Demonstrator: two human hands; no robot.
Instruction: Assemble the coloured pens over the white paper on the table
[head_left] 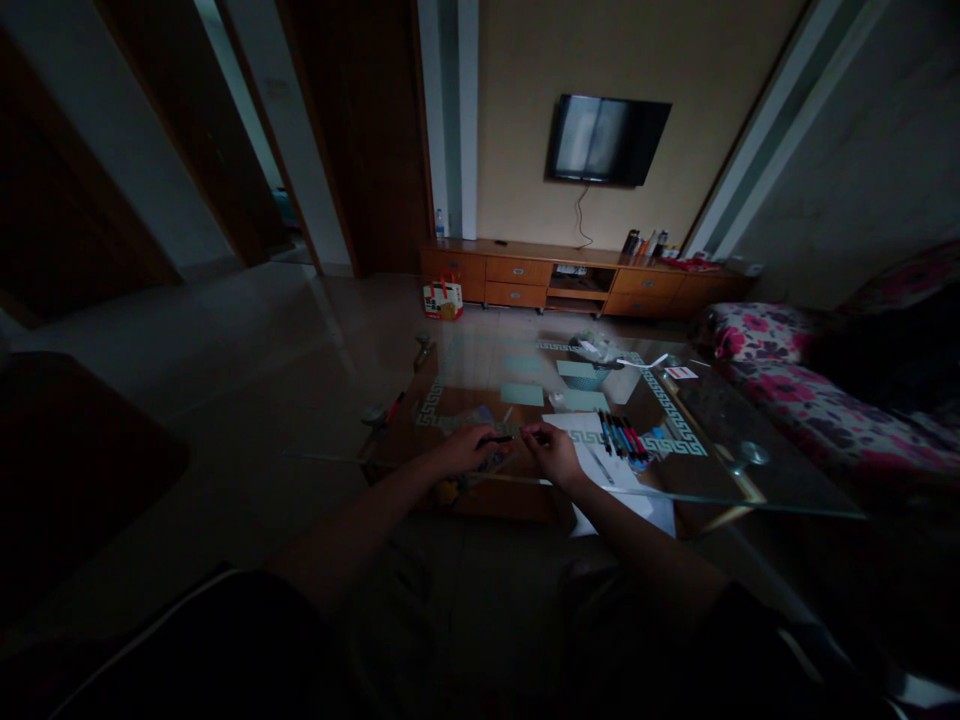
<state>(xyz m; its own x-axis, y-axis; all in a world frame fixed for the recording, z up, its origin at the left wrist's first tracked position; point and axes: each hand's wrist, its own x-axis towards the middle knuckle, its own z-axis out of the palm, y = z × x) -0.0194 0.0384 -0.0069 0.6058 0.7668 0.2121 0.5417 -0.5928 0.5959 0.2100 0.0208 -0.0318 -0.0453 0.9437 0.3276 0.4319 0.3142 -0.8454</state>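
Over the near edge of the glass table [480, 478], my left hand [463, 450] is closed around a dark pen [498, 439], whose end points right. Just across a small gap, my right hand [553, 452] pinches its fingertips together; anything between them is too small to make out. To its right, several pens [621, 436] with black, blue and red parts lie side by side. They rest on white paper sheets [577, 430], where a single slim grey pen or refill [600, 466] also lies.
A red-and-black pen [394, 408] lies at the table's left edge. Clear plastic bags [596, 347] and a white card [681, 373] sit toward the back. A flowered sofa [795, 400] stands right, a TV cabinet [517, 270] and paper bag [443, 299] beyond.
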